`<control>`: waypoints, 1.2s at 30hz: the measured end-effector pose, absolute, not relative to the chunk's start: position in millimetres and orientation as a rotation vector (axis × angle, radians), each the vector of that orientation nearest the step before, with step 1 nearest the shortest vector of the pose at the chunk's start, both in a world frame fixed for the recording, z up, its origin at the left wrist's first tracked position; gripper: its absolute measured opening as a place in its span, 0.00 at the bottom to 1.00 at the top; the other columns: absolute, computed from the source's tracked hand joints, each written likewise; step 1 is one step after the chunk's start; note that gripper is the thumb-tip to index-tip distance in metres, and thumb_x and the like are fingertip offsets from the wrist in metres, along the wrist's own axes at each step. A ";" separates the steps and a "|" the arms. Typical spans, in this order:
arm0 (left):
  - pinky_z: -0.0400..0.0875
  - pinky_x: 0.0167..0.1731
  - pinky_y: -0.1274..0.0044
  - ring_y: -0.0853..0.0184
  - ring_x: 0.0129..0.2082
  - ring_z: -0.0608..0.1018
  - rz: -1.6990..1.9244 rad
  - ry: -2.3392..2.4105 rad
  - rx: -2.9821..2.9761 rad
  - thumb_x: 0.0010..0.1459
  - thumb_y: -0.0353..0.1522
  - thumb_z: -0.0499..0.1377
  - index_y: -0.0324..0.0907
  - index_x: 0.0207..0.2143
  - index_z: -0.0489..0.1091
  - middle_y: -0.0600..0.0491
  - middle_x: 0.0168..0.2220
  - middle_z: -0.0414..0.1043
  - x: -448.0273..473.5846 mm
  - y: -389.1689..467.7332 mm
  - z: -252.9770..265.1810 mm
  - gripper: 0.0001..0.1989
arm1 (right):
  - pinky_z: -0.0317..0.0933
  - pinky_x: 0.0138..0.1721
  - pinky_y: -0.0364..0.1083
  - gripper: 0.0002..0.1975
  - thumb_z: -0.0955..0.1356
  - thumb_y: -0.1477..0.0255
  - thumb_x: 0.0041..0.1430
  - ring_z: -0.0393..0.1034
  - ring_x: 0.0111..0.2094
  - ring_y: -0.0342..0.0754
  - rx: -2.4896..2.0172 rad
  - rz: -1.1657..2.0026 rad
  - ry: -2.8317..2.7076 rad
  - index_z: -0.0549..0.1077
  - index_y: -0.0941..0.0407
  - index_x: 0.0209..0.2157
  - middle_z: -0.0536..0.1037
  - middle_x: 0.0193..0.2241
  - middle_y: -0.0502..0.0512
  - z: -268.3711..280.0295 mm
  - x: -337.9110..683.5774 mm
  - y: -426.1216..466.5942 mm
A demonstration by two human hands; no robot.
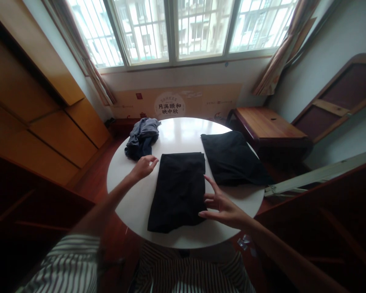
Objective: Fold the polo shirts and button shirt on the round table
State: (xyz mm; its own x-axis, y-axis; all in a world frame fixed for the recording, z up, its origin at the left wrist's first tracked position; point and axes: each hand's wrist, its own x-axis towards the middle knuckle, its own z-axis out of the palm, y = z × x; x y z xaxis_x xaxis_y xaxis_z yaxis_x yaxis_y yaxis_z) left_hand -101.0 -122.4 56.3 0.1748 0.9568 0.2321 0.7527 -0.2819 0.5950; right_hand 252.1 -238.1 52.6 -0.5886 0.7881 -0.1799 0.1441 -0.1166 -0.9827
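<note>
A folded black garment [179,191] lies flat near the middle of the round white table [131,195]; its exact kind cannot be made out. Just off its upper left edge is my left hand [144,166], fingers curled together with nothing visible in them. My right hand [221,205] is at the garment's right edge, thumb and fingers spread apart, the tips touching or nearly touching the cloth. To the right, a second black garment [234,158] is laid out and reaches over the table's edge. A crumpled grey and dark blue heap of clothing [143,136] sits at the back left.
A low wooden table [268,124] stands behind on the right, near a leaning wooden-framed panel [332,101]. Wooden cabinets [61,130] line the left side. Barred windows and a printed cardboard panel [198,99] are beyond the table. A pale bar [317,173] juts in from the right.
</note>
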 end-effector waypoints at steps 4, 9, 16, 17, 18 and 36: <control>0.70 0.45 0.70 0.56 0.42 0.78 0.789 1.669 2.129 0.57 0.42 0.62 0.34 0.44 0.75 0.38 0.44 0.77 -80.6 -54.7 38.7 0.21 | 0.65 0.24 0.44 0.56 0.74 0.56 0.54 0.70 0.24 0.42 -1.061 1.744 -1.601 0.35 0.46 0.72 0.73 0.42 0.56 48.7 243.5 -246.3; 0.69 0.39 0.73 0.59 0.34 0.77 0.543 1.597 2.054 0.49 0.46 0.68 0.35 0.39 0.77 0.45 0.34 0.76 -70.5 -19.9 25.2 0.23 | 0.63 0.22 0.40 0.63 0.74 0.59 0.54 0.69 0.22 0.43 -1.095 1.908 -1.516 0.21 0.51 0.69 0.76 0.30 0.48 46.5 242.3 -261.4; 0.69 0.41 0.73 0.63 0.33 0.74 0.829 1.494 2.195 0.60 0.43 0.58 0.38 0.31 0.78 0.48 0.32 0.72 -79.5 -15.6 26.7 0.17 | 0.49 0.13 0.38 0.51 0.68 0.56 0.59 0.57 0.12 0.41 -1.264 1.702 -1.603 0.33 0.54 0.71 0.67 0.15 0.39 52.2 256.5 -261.9; 0.69 0.41 0.72 0.63 0.33 0.75 0.849 1.529 2.196 0.60 0.42 0.58 0.38 0.31 0.78 0.48 0.32 0.72 -81.9 -17.5 26.6 0.17 | 0.49 0.13 0.39 0.51 0.68 0.56 0.59 0.57 0.12 0.42 -1.319 1.630 -1.632 0.34 0.54 0.71 0.68 0.15 0.40 49.5 260.2 -260.1; 0.69 0.42 0.72 0.63 0.33 0.75 0.857 1.557 2.195 0.60 0.41 0.58 0.37 0.33 0.79 0.48 0.33 0.72 -84.3 -19.9 26.1 0.16 | 0.51 0.14 0.40 0.50 0.68 0.56 0.59 0.59 0.12 0.43 -1.375 1.535 -1.685 0.36 0.56 0.71 0.69 0.15 0.41 46.5 264.0 -258.2; 0.69 0.39 0.73 0.61 0.35 0.76 0.866 1.467 1.955 0.54 0.50 0.61 0.39 0.32 0.76 0.47 0.32 0.77 -115.6 -30.3 22.0 0.22 | 0.66 0.31 0.42 0.15 0.78 0.70 0.47 0.72 0.27 0.46 -1.586 0.814 -2.073 0.80 0.64 0.36 0.81 0.30 0.60 69.9 219.2 2.1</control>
State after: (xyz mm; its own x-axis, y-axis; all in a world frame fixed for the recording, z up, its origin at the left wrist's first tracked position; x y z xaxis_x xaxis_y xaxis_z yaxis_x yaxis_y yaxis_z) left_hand -115.6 -30.3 22.0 0.2000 0.9646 0.1718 0.6166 -0.2602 0.7430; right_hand 219.2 2.1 69.9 -0.2724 0.9617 -0.0309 0.7257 0.1843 -0.6629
